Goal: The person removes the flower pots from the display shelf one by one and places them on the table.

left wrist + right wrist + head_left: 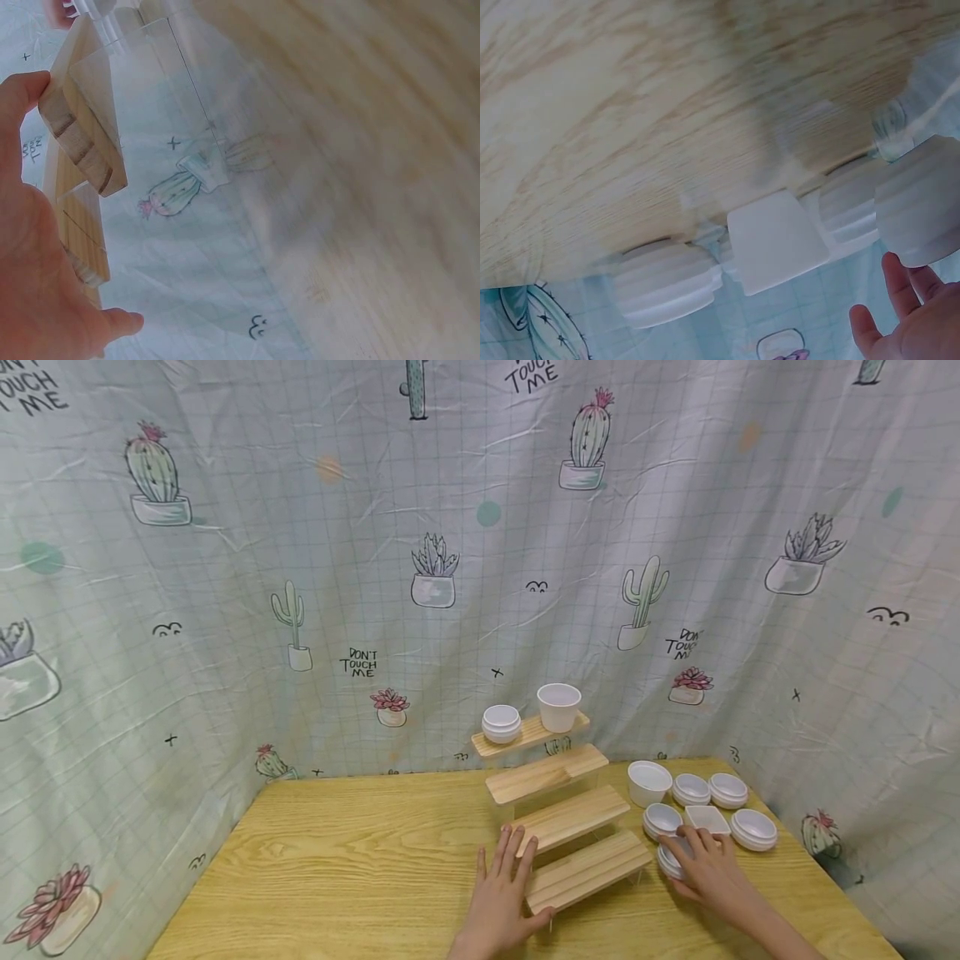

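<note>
A wooden stand with several stepped shelves [588, 868] stands on the table. My left hand [498, 897] is at the stand's left end, its fingers spread and straight. Its thumb touches the end of the lowest shelf [82, 142]. My right hand [708, 868] holds a small round white pot [670, 860] right of the stand, fingertips on its rim. In the right wrist view, fingers [904, 300] reach the edge of that ribbed pot [922, 202]; the thumb is hidden there. A square white pot [707, 819] sits just beyond the right hand.
On the top shelf [531, 734] stand a round white pot [501, 724] and a taller white pot [558, 708]. Several more white pots, including a tall one [649, 783] and a round one [753, 831], cluster at the right. A cactus-print curtain [337, 568] encloses the table [337, 860].
</note>
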The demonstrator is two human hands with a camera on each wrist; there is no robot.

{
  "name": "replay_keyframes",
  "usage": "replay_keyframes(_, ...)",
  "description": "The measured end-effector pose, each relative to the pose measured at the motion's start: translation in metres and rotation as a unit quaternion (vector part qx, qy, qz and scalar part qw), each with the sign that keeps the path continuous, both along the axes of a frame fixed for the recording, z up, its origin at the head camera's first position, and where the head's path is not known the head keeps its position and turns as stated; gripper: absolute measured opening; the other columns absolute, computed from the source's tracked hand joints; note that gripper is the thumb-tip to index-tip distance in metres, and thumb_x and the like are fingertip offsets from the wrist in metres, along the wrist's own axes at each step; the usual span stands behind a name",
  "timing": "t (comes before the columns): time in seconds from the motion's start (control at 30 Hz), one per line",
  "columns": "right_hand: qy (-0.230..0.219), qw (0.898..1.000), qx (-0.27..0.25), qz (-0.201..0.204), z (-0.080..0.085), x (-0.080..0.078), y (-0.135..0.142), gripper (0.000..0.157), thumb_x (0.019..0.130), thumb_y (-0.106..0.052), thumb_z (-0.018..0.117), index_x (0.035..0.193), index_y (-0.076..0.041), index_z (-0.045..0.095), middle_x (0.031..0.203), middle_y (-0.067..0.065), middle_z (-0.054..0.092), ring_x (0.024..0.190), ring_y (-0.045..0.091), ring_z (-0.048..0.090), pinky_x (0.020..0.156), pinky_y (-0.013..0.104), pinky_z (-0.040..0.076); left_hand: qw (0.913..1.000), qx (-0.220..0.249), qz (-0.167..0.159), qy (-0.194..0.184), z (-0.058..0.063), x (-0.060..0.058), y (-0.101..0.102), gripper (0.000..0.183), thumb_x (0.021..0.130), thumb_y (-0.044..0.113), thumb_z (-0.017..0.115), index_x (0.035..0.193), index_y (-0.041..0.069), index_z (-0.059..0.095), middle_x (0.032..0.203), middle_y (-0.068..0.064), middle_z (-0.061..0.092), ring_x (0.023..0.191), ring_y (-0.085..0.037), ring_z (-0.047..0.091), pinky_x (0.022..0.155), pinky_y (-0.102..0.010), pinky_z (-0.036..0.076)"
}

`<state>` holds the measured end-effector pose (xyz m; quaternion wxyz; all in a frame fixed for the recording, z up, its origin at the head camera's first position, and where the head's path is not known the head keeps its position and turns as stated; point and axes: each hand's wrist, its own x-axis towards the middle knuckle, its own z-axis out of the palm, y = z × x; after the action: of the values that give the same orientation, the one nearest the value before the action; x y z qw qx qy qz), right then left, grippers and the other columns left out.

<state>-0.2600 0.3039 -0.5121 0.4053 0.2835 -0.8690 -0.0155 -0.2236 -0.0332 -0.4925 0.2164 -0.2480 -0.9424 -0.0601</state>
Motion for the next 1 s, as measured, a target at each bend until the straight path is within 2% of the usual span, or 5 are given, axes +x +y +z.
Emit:
replay_keyframes(0.2, -0.009, 1.0, 0.005, 0.007, -0.0028, -0.002, 0.0019, 0.055, 0.083, -0.058, 0.036, 0.105, -0.011, 0.056, 0.094, 0.017, 0.05, 0.077, 0.029, 0.045, 0.06, 0.045, 0.03, 1.0, 0.002, 0.0, -0.003, -0.0003, 0.0001, 0.0006, 0.087, 0.075, 0.066, 0.049, 0.142, 0.017, 0.023, 0.148, -0.006, 0.02, 0.135, -0.026, 0.018, 0.095, -0.058, 0.033)
replay_keyframes(0.33, -0.016, 1.0, 0.013, 0.002, -0.0038, -0.0029, 0.0031, 0.053, 0.077, -0.055, 0.045, 0.106, -0.012, 0.055, 0.095, 0.017, 0.05, 0.077, 0.028, 0.044, 0.06, 0.044, 0.029, 1.0, 0.002, 0.0, 0.002, -0.0009, -0.0001, 0.0004, 0.087, 0.075, 0.066, 0.049, 0.142, 0.017, 0.023, 0.148, -0.006, 0.02, 0.135, -0.026, 0.018, 0.095, -0.058, 0.033)
replay_keyframes(0.5, -0.025, 0.999, 0.02, -0.006, -0.0044, -0.0031, 0.0035, 0.055, 0.063, -0.045, 0.062, 0.107, -0.013, 0.055, 0.095, 0.016, 0.049, 0.078, 0.028, 0.044, 0.061, 0.044, 0.03, 1.0, 0.004, -0.002, 0.008, -0.0016, -0.0003, -0.0003, 0.087, 0.075, 0.065, 0.049, 0.142, 0.016, 0.023, 0.148, -0.007, 0.019, 0.135, -0.026, 0.018, 0.094, -0.059, 0.033)
replay_keyframes(0.77, -0.044, 0.998, 0.023, -0.024, -0.0037, -0.0018, 0.0018, 0.06, 0.053, -0.034, 0.073, 0.107, -0.013, 0.056, 0.095, 0.014, 0.049, 0.079, 0.026, 0.044, 0.062, 0.043, 0.03, 0.9999, 0.007, -0.006, 0.008, -0.0032, -0.0014, -0.0004, 0.088, 0.075, 0.065, 0.05, 0.142, 0.017, 0.021, 0.148, -0.007, 0.018, 0.136, -0.025, 0.016, 0.094, -0.059, 0.033)
replay_keyframes(1.0, -0.061, 0.997, 0.022, -0.034, -0.0045, -0.0018, 0.0021, 0.061, 0.052, -0.031, 0.077, 0.107, -0.014, 0.056, 0.095, 0.013, 0.049, 0.08, 0.025, 0.044, 0.062, 0.043, 0.031, 1.0, 0.002, -0.004, 0.007, -0.003, -0.0021, -0.0008, 0.088, 0.075, 0.066, 0.049, 0.142, 0.017, 0.021, 0.148, -0.007, 0.016, 0.136, -0.025, 0.016, 0.095, -0.058, 0.033)
